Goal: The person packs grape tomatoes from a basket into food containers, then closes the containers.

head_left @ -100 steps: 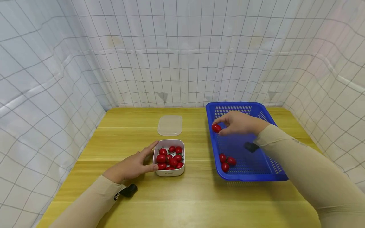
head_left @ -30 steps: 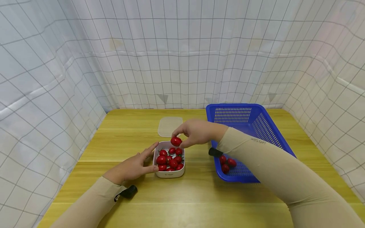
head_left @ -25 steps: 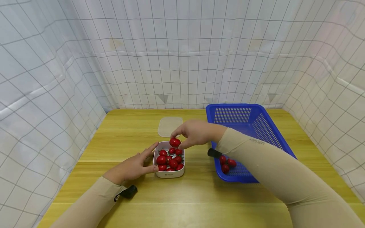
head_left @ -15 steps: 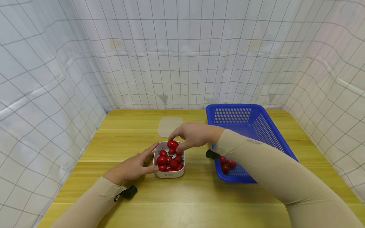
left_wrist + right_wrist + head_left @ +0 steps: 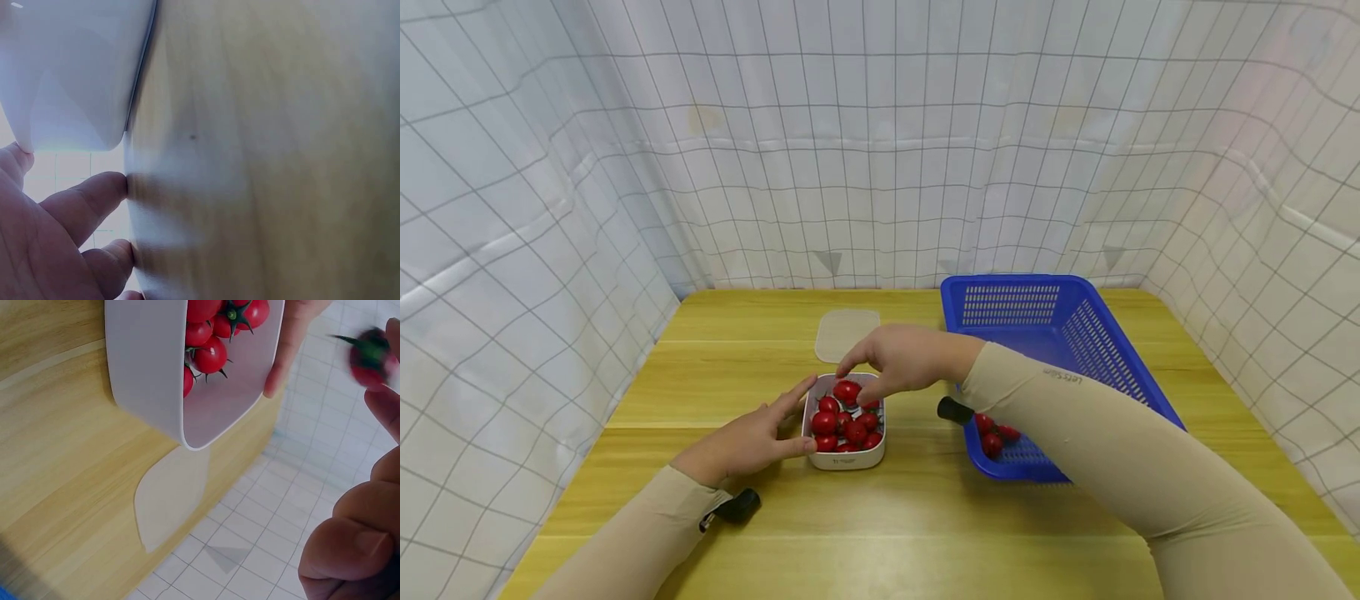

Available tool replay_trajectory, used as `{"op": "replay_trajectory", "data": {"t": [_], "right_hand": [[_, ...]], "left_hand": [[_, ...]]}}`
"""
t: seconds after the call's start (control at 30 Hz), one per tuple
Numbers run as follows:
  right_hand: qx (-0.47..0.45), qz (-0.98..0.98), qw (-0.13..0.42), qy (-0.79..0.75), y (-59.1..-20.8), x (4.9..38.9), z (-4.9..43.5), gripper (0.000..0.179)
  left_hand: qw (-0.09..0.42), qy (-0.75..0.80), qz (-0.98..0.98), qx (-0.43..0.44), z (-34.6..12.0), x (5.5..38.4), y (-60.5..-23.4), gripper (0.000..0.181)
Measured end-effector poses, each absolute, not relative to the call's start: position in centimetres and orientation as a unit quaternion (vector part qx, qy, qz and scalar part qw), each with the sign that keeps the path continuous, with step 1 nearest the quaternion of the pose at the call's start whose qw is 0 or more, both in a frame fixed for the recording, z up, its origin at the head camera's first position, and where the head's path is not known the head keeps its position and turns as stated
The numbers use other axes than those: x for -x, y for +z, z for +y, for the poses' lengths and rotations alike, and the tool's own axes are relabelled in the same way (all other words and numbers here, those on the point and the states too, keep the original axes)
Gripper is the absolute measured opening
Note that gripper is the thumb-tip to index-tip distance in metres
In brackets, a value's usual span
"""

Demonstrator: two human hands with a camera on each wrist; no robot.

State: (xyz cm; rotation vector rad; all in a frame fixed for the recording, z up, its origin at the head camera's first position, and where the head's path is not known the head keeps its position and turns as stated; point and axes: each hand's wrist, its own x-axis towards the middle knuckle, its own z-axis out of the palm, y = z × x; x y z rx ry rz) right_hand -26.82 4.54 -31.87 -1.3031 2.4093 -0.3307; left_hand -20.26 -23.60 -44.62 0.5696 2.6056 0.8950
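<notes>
— How are your fingers?
— My right hand (image 5: 906, 358) pinches one tomato (image 5: 847, 392), blurred in the right wrist view, over the box (image 5: 859, 462); my left hand (image 5: 748, 437), with fingers spread, touches this box.
— And the basket (image 5: 1037, 335)?
— I count three red tomatoes (image 5: 992, 446) there, one partly behind my sleeve (image 5: 1097, 433).

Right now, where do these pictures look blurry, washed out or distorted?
Head view: mostly sharp, with bowed grid lines on the curtain, perhaps lens or folds, and soft glare on the table. Left wrist view: hazy and soft, dark bands beside the left hand. Right wrist view: pinched tomato blurred, the tomatoes in the white container crisper.
</notes>
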Motion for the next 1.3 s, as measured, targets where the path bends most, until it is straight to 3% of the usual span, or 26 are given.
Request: {"op": "replay_trajectory", "data": {"t": [0.43,0.87,1.0,1.3], "right_hand": [[0.423,0.871,0.186,-0.165,-31.8,27.2,6.9,0.045],[0.321,0.903,0.153,-0.24,-32.9,29.4,16.2,0.037],[0.304,0.913,0.17,-0.212,-34.1,30.1,18.8,0.036],[0.297,0.901,0.268,-0.165,-36.2,30.5,21.6,0.04]], "left_hand": [[0.166,0.319,0.912,-0.196,-23.5,20.2,-44.7,0.099],[0.153,0.321,0.912,-0.205,-23.6,20.4,-45.0,0.1],[0.154,0.32,0.912,-0.207,-23.6,20.5,-45.0,0.1],[0.154,0.321,0.912,-0.206,-23.6,20.5,-44.9,0.101]]}}
